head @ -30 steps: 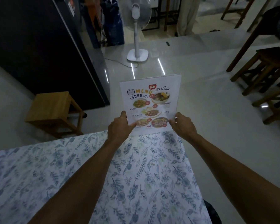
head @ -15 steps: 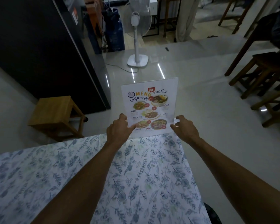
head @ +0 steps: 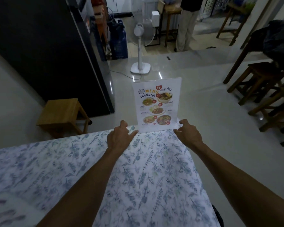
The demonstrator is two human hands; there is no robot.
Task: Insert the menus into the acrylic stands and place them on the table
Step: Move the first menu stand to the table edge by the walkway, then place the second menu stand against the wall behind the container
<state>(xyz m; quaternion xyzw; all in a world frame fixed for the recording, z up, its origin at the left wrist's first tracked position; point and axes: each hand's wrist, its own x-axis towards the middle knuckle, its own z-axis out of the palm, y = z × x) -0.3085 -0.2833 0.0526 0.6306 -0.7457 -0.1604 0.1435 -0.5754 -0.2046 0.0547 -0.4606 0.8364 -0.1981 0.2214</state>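
A clear acrylic stand holding a white food menu (head: pixel 156 104) stands upright at the far edge of the table (head: pixel 72 169), which wears a blue floral cloth. My left hand (head: pixel 120 137) hovers just left of the stand's base, fingers spread and holding nothing. On the other side, my right hand (head: pixel 188 133) is open too, its fingertips beside the right corner of the base. Whether any finger still touches the acrylic is unclear.
A low wooden stool (head: pixel 62 115) stands on the floor beyond the table at the left, next to a tall black fridge (head: pixel 47 51). A white pedestal fan (head: pixel 140 48) is straight ahead. Dark wooden stools (head: pixel 262 89) fill the right. A person's legs (head: pixel 185 30) show at the back.
Both hands held the menu stand above the table edge a second ago. It now stands on the table, and both hands have let go and drawn apart.
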